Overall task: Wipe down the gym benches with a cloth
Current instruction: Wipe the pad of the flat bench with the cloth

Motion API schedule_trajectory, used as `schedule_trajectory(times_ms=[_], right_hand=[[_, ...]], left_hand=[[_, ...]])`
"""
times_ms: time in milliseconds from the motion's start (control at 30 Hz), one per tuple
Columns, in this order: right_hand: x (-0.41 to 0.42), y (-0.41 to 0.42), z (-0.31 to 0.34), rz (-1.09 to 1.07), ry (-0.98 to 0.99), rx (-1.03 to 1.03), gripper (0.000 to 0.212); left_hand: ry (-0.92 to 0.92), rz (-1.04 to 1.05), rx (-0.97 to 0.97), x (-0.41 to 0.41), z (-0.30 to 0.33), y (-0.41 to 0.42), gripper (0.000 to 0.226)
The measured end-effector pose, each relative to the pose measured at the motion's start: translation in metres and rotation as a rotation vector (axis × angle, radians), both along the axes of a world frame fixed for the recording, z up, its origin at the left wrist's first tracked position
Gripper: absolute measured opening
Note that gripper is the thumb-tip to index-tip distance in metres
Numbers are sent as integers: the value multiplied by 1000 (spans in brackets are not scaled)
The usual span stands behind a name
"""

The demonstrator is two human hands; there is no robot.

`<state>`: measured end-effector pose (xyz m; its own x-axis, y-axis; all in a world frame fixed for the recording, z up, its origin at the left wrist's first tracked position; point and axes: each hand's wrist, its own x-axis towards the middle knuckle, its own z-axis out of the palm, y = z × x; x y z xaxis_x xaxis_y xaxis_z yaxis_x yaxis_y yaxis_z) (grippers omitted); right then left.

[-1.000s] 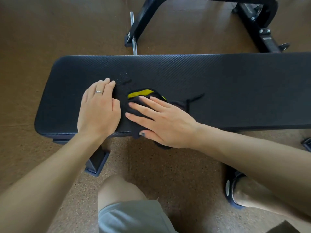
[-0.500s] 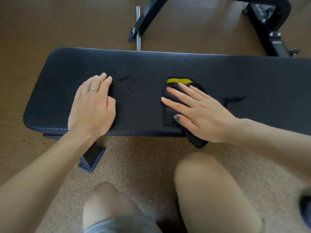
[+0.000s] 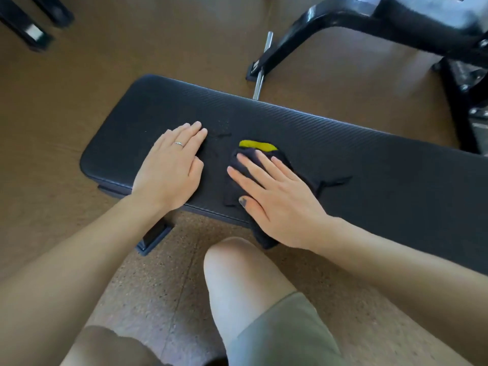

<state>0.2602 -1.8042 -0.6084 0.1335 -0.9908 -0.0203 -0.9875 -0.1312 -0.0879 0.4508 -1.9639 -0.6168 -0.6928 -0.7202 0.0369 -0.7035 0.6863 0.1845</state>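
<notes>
Under right hand (image 3: 277,196): cloth (image 3: 257,147)

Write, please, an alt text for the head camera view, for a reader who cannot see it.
A person's right hand presses a dark cloth with a yellow patch flat on a black padded gym bench, while the left hand rests flat on the pad beside it. Other black gym equipment stands on the brown floor behind.

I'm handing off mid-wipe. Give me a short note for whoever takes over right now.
Left hand: flat and open on the bench pad, bracing, holding nothing.
Right hand: open palm pressing the dark cloth to the pad; one cloth end hangs over the near edge.
Done: cannot tell which areas are clean.
Left: wipe the pad end to end; marks show beside the left fingertips.
</notes>
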Motion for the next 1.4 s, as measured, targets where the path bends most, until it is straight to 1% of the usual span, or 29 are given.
schedule_trajectory(times_ms=[67, 133, 200, 267, 333, 367, 433, 500, 600, 667, 767, 867, 967, 1000, 1067, 1133, 1167, 1233, 1300, 1400], right_hand=[[-15, -10, 2, 60, -1, 14, 57], [-36, -41, -1, 48, 18, -33, 57], [-57, -86, -6, -82, 5, -92, 58], [-66, -125, -5, -233, -22, -57, 60], [-58, -135, -4, -316, -45, -31, 62], [-50, -125, -5, -325, -46, -42, 64], [-35, -79, -6, -251, -36, -68, 65], [-27, -27, -6, -143, -32, -42, 60], [-30, 3, -1, -34, -23, 26, 57], [-34, -9, -3, 6, -7, 25, 57], [-39, -56, -6, 55, 9, 1, 58], [-33, -122, -7, -28, -6, -23, 63], [-14, -166, -4, -161, -17, -5, 58], [-8, -167, -5, -196, -19, -15, 57], [3, -146, -6, -208, -39, -43, 60], [25, -101, -6, -120, -37, -45, 61], [38, -78, -6, -63, -33, -22, 60], [57, -48, -3, 26, -25, 33, 60], [59, -44, 0, 83, -5, 48, 59], [38, -75, -3, 164, -12, 8, 57]], left_hand=[[-4, 13, 11, -2, 2, 2, 66], [-1, 26, 14, -3, 4, 3, 65], [7, 43, 25, -3, 5, 4, 64], [15, 60, 34, -4, 6, 6, 64], [22, 69, 43, -4, 6, 5, 64], [18, 69, 47, -4, 6, 6, 65], [6, 66, 51, -4, 7, 7, 68], [-2, 71, 56, -4, 8, 7, 69], [-3, 84, 62, -4, 9, 8, 67], [8, 87, 59, -5, 9, 8, 67], [32, 96, 55, -5, 6, 8, 63], [53, 109, 39, -3, 4, 6, 60], [88, 79, 39, 1, 3, 6, 59], [112, 92, 31, 4, 3, 4, 59], [152, 197, -22, 19, 5, -4, 57], [133, 333, -55, 44, 5, -19, 54], [119, 382, -39, 57, 5, -26, 54], [110, 413, 2, 73, 6, -36, 57], [103, 402, -7, 73, 4, -37, 59], [132, 424, -44, 66, 1, -33, 60]])
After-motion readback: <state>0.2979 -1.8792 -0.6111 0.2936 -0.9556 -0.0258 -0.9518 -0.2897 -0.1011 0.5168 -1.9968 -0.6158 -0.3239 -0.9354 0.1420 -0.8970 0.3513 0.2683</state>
